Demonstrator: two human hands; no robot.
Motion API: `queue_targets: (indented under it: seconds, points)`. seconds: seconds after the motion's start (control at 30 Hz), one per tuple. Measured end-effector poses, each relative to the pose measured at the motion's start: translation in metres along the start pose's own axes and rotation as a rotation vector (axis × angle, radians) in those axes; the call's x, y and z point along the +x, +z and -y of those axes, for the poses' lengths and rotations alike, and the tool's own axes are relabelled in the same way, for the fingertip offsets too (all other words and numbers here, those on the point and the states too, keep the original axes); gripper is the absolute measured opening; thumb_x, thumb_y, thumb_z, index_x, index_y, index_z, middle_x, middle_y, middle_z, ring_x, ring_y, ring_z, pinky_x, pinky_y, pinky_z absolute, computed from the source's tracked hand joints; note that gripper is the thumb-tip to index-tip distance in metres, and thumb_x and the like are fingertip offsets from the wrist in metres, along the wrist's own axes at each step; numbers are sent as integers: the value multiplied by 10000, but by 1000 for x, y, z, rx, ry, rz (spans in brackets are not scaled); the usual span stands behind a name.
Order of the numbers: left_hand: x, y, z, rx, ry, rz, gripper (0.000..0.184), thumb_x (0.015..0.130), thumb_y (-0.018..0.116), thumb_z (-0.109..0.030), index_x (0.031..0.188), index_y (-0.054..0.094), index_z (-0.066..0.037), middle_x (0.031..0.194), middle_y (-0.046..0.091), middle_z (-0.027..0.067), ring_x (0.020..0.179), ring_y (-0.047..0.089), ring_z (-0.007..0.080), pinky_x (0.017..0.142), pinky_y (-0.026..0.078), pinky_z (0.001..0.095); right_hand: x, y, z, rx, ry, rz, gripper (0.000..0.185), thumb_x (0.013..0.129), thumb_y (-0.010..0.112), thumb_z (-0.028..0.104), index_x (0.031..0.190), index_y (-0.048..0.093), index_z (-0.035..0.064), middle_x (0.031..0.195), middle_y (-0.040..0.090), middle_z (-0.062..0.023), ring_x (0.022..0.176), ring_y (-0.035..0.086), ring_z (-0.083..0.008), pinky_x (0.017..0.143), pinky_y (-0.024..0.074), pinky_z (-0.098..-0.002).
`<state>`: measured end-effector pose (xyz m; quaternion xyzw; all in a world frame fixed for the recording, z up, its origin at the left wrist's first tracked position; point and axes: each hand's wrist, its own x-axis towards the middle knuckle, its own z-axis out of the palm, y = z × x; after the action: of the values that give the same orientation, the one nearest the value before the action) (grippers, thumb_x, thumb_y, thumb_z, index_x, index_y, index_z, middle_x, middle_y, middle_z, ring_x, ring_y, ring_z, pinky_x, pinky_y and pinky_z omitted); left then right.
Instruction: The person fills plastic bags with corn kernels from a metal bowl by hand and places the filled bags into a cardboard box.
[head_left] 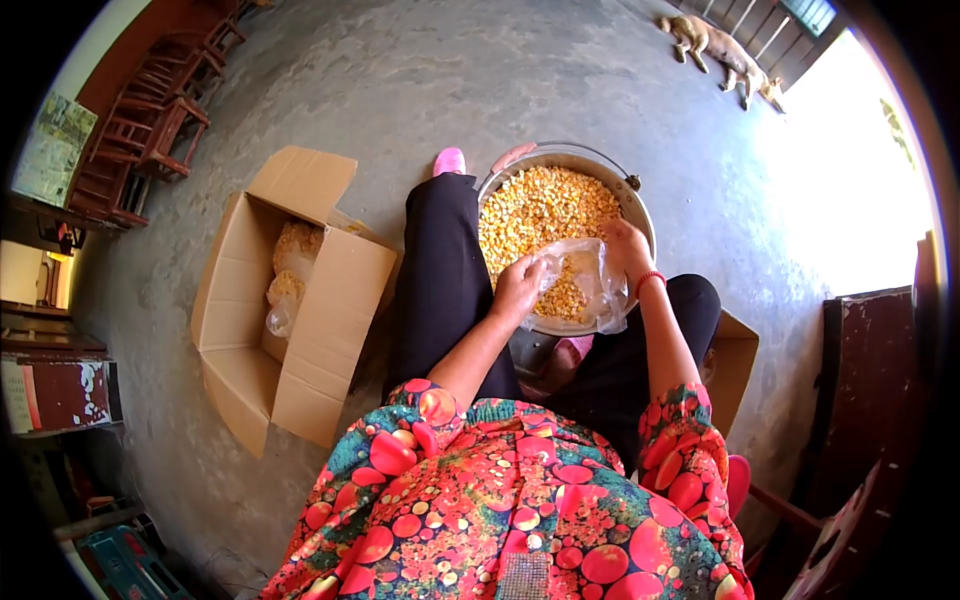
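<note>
A metal bucket (648,212) with a wire handle stands between my knees, filled with yellow corn kernels (545,205). Over its near part I hold a clear plastic bag (606,312), with kernels showing through or inside it; I cannot tell which. My left hand (519,287) pinches the bag's left edge. On the other side, my right hand (627,250) has its fingers curled at the bag's upper right edge, and a red band circles that wrist. The right fingertips are partly hidden.
An open cardboard box (335,330) at my left holds bagged yellow contents (287,285). Another cardboard box (733,370) stands by my right leg. A tan animal (715,48) lies on the floor at the upper right. Wooden chairs (165,130) line the left wall.
</note>
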<state>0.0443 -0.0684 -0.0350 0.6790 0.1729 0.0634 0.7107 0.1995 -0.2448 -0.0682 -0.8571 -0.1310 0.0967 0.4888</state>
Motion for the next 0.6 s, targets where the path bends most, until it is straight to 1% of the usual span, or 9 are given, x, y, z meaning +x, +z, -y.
queue_targets:
  seconds: [0.1, 0.17, 0.2, 0.3, 0.33, 0.4, 0.47, 0.53, 0.6]
  points:
    - [-2, -2, -4, -51, -68, 45, 236, 824, 467, -210, 819, 546, 12, 620, 541, 61, 521, 488, 101, 493, 406, 259, -9, 8, -22, -681, -95, 164, 347, 696, 546, 116, 1030, 473, 54, 839, 566, -171, 786, 542, -329, 695, 432, -382]
    - [1, -2, 3, -9, -8, 36, 208, 834, 461, -203, 823, 558, -19, 600, 472, -2, 509, 423, 57, 466, 372, 210, -14, 16, -11, -695, 60, 439, 464, 645, 522, 55, 1094, 405, 64, 969, 526, -226, 882, 521, -351, 740, 423, -402]
    - [1, -1, 4, 31, 54, 30, 186, 844, 455, -196, 828, 569, -50, 580, 403, -64, 497, 357, 13, 440, 337, 160, -19, 25, -7, -703, 34, 470, 468, 639, 523, 50, 1092, 404, 65, 945, 528, -236, 899, 516, -350, 746, 422, -399]
    - [-1, 0, 1, -13, 15, 42, 188, 843, 457, -199, 835, 569, -48, 586, 407, -63, 501, 370, 11, 434, 347, 160, -27, 30, -3, -757, 63, 459, 496, 632, 548, 78, 1112, 426, 70, 930, 544, -225, 908, 519, -334, 765, 421, -388]
    - [-3, 0, -3, -14, 13, 44, 188, 843, 457, -199, 835, 569, -48, 586, 407, -63, 501, 370, 11, 434, 347, 160, -28, 30, -11, -672, -1, 439, 435, 637, 543, 85, 1065, 468, 63, 927, 551, -206, 904, 526, -319, 762, 421, -380]
    - [-5, 0, -12, -90, -100, 54, 217, 818, 479, -193, 815, 545, 14, 632, 553, 67, 530, 488, 89, 486, 407, 241, -26, 26, -22, -592, -66, 414, 378, 643, 537, 92, 1019, 511, 57, 925, 559, -187, 899, 532, -305, 759, 422, -371]
    - [-3, -1, -8, -77, -87, 57, 217, 817, 480, -192, 829, 549, 14, 636, 555, 62, 536, 489, 87, 494, 409, 242, -23, 25, -31, -463, 33, 402, 265, 656, 514, 91, 910, 572, 44, 911, 570, -166, 885, 541, -290, 752, 424, -354]
    - [-1, -2, 1, -62, -75, 62, 219, 816, 482, -192, 844, 553, 14, 640, 558, 57, 542, 489, 84, 503, 410, 243, -19, 25, -28, -187, 158, 346, 225, 656, 506, 80, 858, 583, 18, 849, 579, -169, 857, 540, -322, 766, 421, -346]
    - [2, 0, 5, -14, 13, 48, 192, 839, 462, -197, 862, 568, -39, 595, 429, -52, 514, 406, 18, 446, 380, 164, -17, 11, -14, 451, 573, 168, 220, 696, 510, 95, 892, 569, 15, 765, 580, -121, 685, 559, -272, 648, 451, -326]
